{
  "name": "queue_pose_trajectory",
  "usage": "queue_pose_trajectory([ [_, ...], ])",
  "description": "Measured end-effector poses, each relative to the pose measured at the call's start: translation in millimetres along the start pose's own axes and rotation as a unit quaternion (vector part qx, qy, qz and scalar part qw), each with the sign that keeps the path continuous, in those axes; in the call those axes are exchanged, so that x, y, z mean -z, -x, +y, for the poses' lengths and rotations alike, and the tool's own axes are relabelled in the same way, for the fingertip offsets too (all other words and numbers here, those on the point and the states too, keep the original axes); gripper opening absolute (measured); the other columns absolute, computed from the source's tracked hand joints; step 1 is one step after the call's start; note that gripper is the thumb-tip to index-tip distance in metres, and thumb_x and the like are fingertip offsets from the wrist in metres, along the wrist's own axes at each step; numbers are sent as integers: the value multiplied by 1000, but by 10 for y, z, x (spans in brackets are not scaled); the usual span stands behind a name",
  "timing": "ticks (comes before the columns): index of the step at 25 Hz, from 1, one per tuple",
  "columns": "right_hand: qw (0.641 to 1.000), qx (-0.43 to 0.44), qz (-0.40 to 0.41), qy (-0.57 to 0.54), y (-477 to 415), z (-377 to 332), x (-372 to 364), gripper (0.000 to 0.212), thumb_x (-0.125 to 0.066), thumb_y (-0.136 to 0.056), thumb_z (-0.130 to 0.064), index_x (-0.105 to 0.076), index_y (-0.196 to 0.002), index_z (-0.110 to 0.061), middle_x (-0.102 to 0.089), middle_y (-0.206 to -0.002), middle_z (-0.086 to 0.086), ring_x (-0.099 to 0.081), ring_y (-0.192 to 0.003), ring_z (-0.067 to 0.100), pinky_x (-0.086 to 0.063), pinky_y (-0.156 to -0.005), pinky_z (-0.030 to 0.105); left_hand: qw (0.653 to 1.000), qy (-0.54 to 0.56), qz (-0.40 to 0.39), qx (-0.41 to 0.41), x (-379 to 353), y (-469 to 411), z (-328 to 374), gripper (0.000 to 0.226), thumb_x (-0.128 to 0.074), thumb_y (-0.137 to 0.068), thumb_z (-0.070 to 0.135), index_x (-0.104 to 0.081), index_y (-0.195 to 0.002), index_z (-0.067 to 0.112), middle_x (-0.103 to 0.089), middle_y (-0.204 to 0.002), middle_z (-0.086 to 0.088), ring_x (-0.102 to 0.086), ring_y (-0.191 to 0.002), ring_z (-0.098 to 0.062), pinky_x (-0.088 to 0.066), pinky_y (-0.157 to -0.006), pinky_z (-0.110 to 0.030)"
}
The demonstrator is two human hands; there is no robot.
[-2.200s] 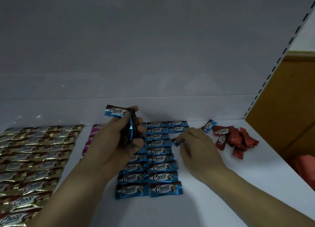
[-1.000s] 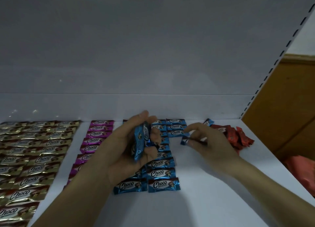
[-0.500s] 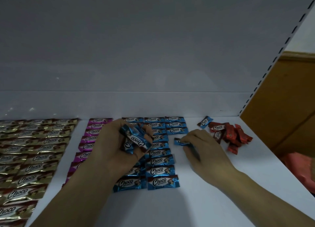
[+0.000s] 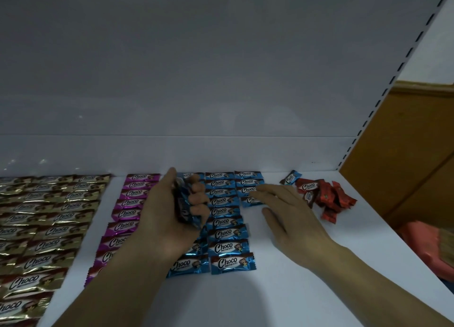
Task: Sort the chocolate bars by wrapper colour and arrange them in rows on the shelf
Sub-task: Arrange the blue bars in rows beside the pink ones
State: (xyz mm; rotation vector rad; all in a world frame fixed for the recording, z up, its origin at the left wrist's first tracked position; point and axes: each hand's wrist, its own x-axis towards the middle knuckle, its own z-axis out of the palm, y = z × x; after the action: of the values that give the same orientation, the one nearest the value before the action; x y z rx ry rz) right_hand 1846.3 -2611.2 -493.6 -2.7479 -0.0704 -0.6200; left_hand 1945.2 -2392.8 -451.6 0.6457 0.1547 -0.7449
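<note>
1. My left hand (image 4: 169,213) grips spare blue bars (image 4: 183,204) above the blue rows (image 4: 227,233).
2. My right hand (image 4: 287,213), fingers flat, touches the end bar (image 4: 248,201) of the third column on the shelf (image 4: 282,292).
3. I'd nudge it square, edges flush with its neighbour.

A white metal upright with a row of dark slots (image 4: 385,95) slants up the right side. Left of it spreads a plain grey-white back panel (image 4: 196,68), dimly lit, with a thin horizontal seam low down. At its foot begins the flat white shelf (image 4: 294,292). Right of it stands a brown wooden panel (image 4: 405,142).
</note>
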Motion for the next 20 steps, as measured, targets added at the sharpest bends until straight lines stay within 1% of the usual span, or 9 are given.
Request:
queue_pose_trajectory([
  [2,996,-24,28,-85,-30,-108,112,29,-54,-100,-24,-62,-126,-31,-53,-126,-23,-47,-121,-2,-36,-97,9,1000,26,-10,13,-46,59,-41,35,-55,-94,49,-56,-86,15,-48,-74,0,-45,-57,-10,-38,-46,-20],
  [3,990,-29,31,-132,-78,-256,201,22,-58,-99,-27,-64,-119,-35,-56,-118,-26,-51,-115,-3,-37,-89,6,999,25,-29,3,-58,65,-51,21,-55,-92,35,-53,-87,14,-49,-77,-2,-47,-61,-12,-39,-50,-22],
  [4,981,-35,21,-187,-128,-388,255,17,-64,-97,-29,-64,-111,-37,-60,-110,-25,-55,-108,-2,-40,-82,7,999,20,-36,-9,-60,46,-73,6,-52,-89,19,-49,-89,14,-48,-79,-5,-48,-65,-15,-41,-55,-25],
  [8,956,-73,0,-284,-282,-804,215,22,-84,-79,-30,-67,-93,-34,-64,-92,-17,-61,-90,7,-46,-69,15,999,-29,5,-34,-114,48,-146,31,-41,-93,-3,-61,-116,-1,-67,-105,-18,-65,-100,-24,-53,-94,-39],
  [11,950,-107,25,-291,-352,-849,126,22,-85,-77,-17,-70,-84,-31,-67,-85,-18,-63,-80,4,-47,-67,13,999,-11,4,-47,-141,64,-156,36,-42,-98,-3,-57,-130,3,-68,-126,-20,-70,-110,-31,-62,-81,-44],
  [13,945,-132,28,-299,-380,-814,123,26,-81,-80,-11,-72,-82,-35,-70,-80,-18,-67,-77,4,-53,-71,19,999,-8,1,-51,-157,67,-150,41,-42,-100,-1,-52,-139,6,-66,-129,-20,-67,-116,-34,-58,-92,-49],
  [15,928,-150,18,-342,-396,-750,166,28,-76,-84,-4,-73,-83,-32,-74,-79,-10,-70,-75,7,-56,-70,26,998,-16,17,-58,-160,73,-139,42,-44,-100,0,-54,-139,11,-66,-128,-21,-64,-119,-38,-54,-96,-52],
  [17,901,-170,22,-398,-399,-625,280,29,-68,-89,3,-74,-84,-25,-76,-81,-3,-71,-74,11,-54,-65,23,996,-30,51,-62,-154,83,-104,35,-47,-100,0,-60,-130,14,-69,-116,-16,-65,-113,-37,-57,-89,-53],
  [20,898,-200,24,-392,-317,-297,433,33,-63,-92,6,-75,-82,-23,-77,-86,1,-71,-77,17,-55,-65,24,993,-71,49,-86,-112,73,-69,24,-47,-102,4,-62,-117,15,-65,-85,-7,-64,-85,-22,-58,-85,-52],
])
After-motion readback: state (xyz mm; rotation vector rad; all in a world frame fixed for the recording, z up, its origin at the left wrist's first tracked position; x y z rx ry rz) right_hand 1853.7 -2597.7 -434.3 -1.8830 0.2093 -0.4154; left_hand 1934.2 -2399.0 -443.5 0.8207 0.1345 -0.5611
